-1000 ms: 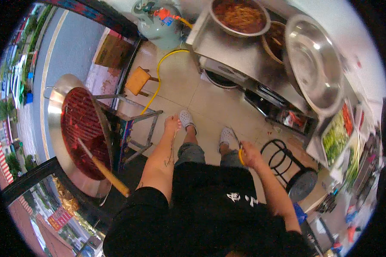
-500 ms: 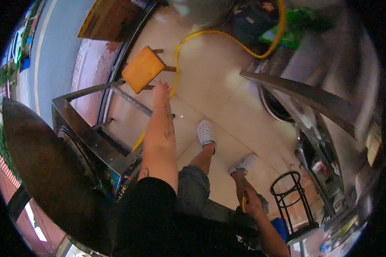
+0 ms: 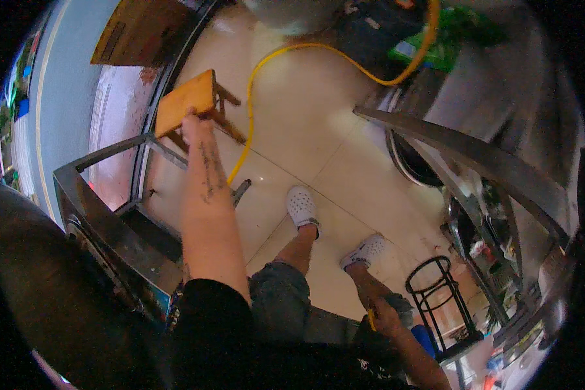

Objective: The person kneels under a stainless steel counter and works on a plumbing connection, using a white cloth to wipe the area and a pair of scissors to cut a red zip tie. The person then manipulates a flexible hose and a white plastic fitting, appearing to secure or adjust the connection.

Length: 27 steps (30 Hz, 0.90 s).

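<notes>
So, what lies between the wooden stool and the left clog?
In the head view, the yellow hose crosses the tiled floor between the wooden stool and the left clog; only tile shows from hose to clog.

Rectangular-topped orange-brown wooden stool (image 3: 184, 101), well apart from yellow-handled tool (image 3: 371, 319)

Daylight brightens the road (image 3: 71, 58) at far left — the room is dimmer, with pale glare on the tiled floor (image 3: 318, 130). The large pan (image 3: 39, 273) at lower left sinks into grainy shadow; the steel worktop (image 3: 500, 97) looks smeared, and straight edges bow toward the black fisheye rim.
</notes>
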Motion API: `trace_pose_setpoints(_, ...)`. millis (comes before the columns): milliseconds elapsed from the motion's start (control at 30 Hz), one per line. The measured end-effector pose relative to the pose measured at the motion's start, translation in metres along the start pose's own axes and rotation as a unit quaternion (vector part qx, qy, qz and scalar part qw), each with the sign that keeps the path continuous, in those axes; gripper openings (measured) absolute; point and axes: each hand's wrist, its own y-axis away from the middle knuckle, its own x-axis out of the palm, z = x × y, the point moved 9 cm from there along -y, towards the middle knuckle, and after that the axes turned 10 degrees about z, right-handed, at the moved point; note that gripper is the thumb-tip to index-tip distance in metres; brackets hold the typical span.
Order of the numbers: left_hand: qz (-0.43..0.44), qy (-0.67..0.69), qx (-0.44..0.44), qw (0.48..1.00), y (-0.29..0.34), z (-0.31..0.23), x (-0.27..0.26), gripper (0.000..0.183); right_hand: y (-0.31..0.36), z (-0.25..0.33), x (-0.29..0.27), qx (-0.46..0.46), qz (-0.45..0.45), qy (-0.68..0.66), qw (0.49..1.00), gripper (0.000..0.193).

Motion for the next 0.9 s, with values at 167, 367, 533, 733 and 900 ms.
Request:
trace_pose_setpoints(167,-0.012,-0.445,0.280,0.851,0.105,-0.131,-0.017,0.046,0.045,0.005,-0.015,-0.011,-0.035,-0.067,0.997,0.063)
trace_pose_setpoints(367,0.061,0.112,0.138,0.982,0.234,-0.207,-0.031,0.037,0.125,-0.008,-0.018,-0.099,-0.137,-0.073,0.983,0.056)
trace_pose_setpoints(533,0.124,0.095,0.235,0.959,0.452,-0.265,-0.034,0.052,0.266,-0.038,-0.014,-0.106,-0.254,0.065,0.959,0.052)
trace_pose_setpoints(733,0.319,-0.233,0.307,0.866,0.616,-0.295,0.021,0.046,0.432,-0.136,0.002,-0.010,-0.328,-0.124,0.937,0.046)
trace_pose_setpoints(900,0.525,-0.281,0.105,0.797,0.681,-0.253,0.091,0.037,0.517,-0.234,0.132,0.157,-0.418,-0.359,0.820,0.049)
